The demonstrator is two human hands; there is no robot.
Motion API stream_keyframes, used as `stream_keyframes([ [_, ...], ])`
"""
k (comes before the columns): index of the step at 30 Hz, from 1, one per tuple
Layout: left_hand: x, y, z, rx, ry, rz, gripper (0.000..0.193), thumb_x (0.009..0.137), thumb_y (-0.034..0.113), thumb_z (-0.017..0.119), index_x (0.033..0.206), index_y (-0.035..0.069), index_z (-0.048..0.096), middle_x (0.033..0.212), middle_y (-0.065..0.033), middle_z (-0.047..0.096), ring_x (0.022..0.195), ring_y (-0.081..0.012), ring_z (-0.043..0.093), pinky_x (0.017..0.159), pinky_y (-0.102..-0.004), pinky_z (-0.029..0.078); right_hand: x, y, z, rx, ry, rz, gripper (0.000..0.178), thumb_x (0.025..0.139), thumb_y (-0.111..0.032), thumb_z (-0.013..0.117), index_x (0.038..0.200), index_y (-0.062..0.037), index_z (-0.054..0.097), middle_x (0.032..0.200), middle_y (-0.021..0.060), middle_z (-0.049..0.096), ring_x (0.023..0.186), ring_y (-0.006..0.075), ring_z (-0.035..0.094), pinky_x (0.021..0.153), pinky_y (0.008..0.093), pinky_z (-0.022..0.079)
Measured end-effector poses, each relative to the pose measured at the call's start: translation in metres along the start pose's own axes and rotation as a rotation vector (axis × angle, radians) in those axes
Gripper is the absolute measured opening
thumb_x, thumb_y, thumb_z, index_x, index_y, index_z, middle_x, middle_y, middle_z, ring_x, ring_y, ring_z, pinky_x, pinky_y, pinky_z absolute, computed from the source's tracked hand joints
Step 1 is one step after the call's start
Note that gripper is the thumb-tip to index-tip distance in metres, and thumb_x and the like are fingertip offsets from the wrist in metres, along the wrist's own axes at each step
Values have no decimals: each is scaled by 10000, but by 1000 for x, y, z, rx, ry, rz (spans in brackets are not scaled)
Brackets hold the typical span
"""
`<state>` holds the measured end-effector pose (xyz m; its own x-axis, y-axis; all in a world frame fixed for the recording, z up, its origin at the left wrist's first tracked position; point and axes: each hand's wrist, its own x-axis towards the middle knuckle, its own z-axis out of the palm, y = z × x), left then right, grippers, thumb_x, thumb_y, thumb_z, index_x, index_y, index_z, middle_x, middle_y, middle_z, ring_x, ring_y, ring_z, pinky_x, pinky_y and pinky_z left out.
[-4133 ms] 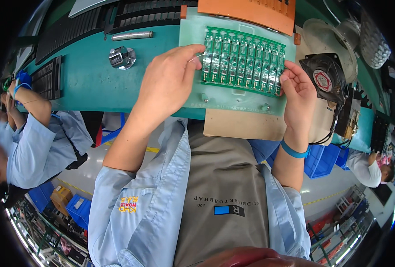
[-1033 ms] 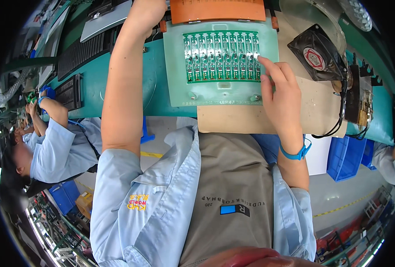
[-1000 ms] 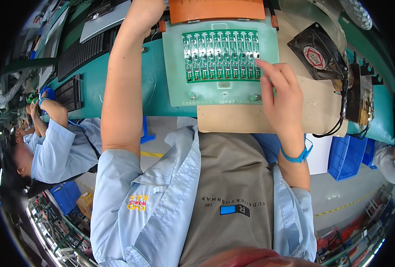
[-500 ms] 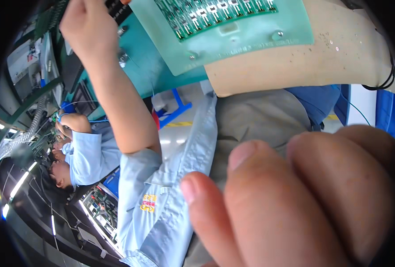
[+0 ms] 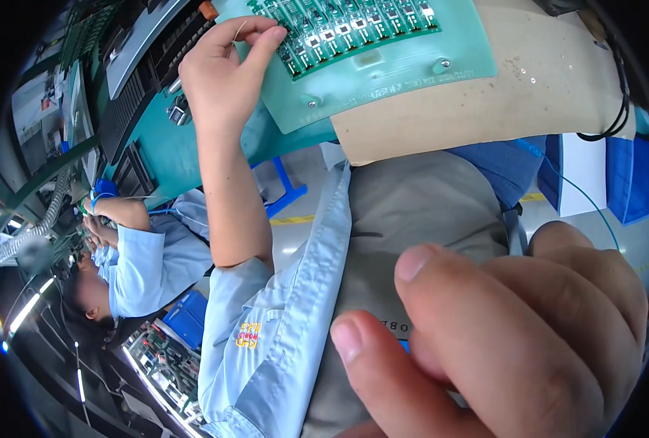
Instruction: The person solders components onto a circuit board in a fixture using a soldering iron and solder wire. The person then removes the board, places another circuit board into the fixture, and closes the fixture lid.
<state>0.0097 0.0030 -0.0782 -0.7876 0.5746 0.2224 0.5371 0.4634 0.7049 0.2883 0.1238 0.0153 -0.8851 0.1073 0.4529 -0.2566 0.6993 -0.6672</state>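
Observation:
A green circuit board (image 5: pixel 361 33) with rows of small parts sits in a pale green fixture plate (image 5: pixel 383 84) at the top of the view. Over the board's left edge is my left hand (image 5: pixel 226 77), thumb and index finger pinched together at the small parts. A thin, pale wire-like piece (image 5: pixel 238 31) shows between its fingers; what its tip touches is too small to tell. Large and close in the lower right, my right hand (image 5: pixel 514 328) hangs in front of my lap. Its fingers are loosely curled, thumb and index tip apart, with nothing seen between them.
Beneath the fixture lies a tan sheet (image 5: pixel 485 109) on the teal bench mat (image 5: pixel 174 146). A small metal piece (image 5: pixel 180 109) and black slotted racks (image 5: pixel 138 87) stand left. A co-worker in light blue (image 5: pixel 156 255) sits farther left. Blue bins (image 5: pixel 631 175) are at the right.
My left hand has come right and down from the upper left onto the board's left edge. My right hand has drawn back slightly from the camera, thumb and index farther apart.

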Motion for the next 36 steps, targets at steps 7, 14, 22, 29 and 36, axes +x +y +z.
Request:
stream_keyframes([
  [7, 1, -1, -6, 57, -18, -29, 172, 807, 86, 851, 970, 39, 823, 716, 31, 663, 573, -38, 382, 511, -193, 303, 20, -14, 17, -4, -61, -11, 326, 803, -95, 722, 1123, -46, 688, 994, 120, 655, 708, 223, 598, 615, 321, 515],
  [14, 13, 7, 3, 35, -73, -59, 180, 844, 71, 832, 1017, 25, 809, 786, 20, 689, 601, -24, 418, 543, -166, 334, -10, 19, -10, -12, -153, -68, 364, 804, -119, 720, 1153, -33, 666, 1004, 139, 662, 706, 241, 614, 610, 324, 529],
  [22, 4, -28, 7, -193, -53, -10, 161, 834, 77, 822, 989, 33, 814, 775, 11, 693, 604, -43, 464, 551, -176, 365, 29, 9, 13, -34, -286, -40, 412, 804, -148, 717, 1188, -18, 641, 1015, 161, 670, 703, 262, 633, 604, 327, 546],
  [29, 4, -13, 8, -31, 52, -12, 138, 856, 98, 801, 989, 63, 820, 839, 0, 719, 679, -85, 564, 620, -230, 452, 44, 42, 25, -140, -334, -78, 336, 805, -98, 742, 1134, -61, 683, 963, 99, 669, 655, 223, 603, 580, 311, 508],
  [36, 3, 4, 6, 221, -90, 210, 134, 841, 87, 820, 974, 66, 819, 935, 8, 695, 687, -144, 588, 644, -264, 478, 20, 80, 45, -127, -230, 35, 299, 839, 14, 730, 1119, -89, 746, 926, 37, 695, 645, 199, 597, 598, 318, 497],
])
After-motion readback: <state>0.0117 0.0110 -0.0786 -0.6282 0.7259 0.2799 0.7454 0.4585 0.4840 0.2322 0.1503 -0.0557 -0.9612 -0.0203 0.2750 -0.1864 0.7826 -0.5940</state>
